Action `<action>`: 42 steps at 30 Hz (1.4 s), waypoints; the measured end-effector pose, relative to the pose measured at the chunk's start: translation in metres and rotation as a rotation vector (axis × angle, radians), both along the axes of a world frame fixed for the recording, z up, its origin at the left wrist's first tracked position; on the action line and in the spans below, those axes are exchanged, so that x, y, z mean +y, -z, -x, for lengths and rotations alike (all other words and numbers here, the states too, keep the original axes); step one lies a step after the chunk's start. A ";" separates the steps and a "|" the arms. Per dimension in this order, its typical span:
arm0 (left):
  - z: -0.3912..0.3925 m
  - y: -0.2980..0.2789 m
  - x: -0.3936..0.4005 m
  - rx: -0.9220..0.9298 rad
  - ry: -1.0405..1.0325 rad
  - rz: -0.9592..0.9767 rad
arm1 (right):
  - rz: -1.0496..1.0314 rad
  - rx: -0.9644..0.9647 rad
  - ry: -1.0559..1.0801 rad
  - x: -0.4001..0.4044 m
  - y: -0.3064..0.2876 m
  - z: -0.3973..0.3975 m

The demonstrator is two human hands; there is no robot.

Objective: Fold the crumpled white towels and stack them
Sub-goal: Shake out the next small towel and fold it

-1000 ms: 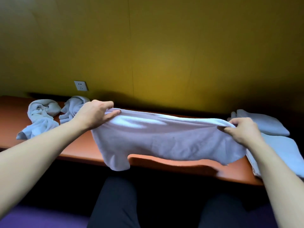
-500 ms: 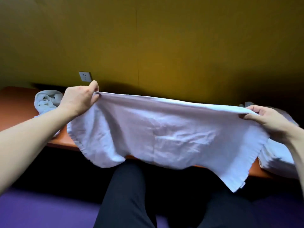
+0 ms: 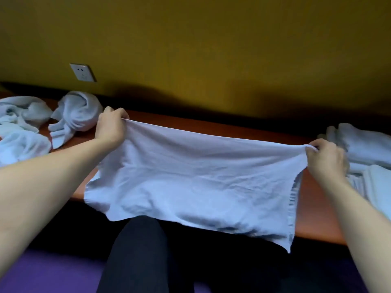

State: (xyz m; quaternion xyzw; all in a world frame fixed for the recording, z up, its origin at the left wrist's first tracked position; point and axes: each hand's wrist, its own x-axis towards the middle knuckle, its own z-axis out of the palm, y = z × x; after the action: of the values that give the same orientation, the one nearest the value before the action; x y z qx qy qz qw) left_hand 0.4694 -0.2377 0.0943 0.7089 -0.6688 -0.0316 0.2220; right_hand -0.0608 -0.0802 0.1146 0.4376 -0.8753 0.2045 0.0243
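Your left hand and right hand each pinch a top corner of the thin white cloth towel, stretched over the orange-brown surface, unfolded. Crumpled white towels wait far left; folded white towels lie right.
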 end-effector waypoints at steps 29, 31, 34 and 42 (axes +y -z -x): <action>0.082 0.152 -0.070 -0.167 -0.064 -0.301 | -0.313 -0.003 -0.257 -0.089 0.175 0.043; 0.072 0.152 -0.079 -0.157 -0.063 -0.352 | -0.333 -0.017 -0.213 -0.094 0.175 0.052; 0.064 0.151 -0.091 -0.167 -0.049 -0.364 | -0.322 -0.031 -0.178 -0.105 0.174 0.058; 0.080 0.156 -0.093 -0.263 0.035 -0.216 | -0.305 -0.017 -0.139 -0.106 0.179 0.055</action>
State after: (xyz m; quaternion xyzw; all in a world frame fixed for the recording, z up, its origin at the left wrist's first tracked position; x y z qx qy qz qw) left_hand 0.3896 -0.3310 -0.0621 0.7148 -0.6971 -0.0142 0.0546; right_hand -0.1155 -0.1864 -0.0643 0.4938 -0.8641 0.0741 -0.0637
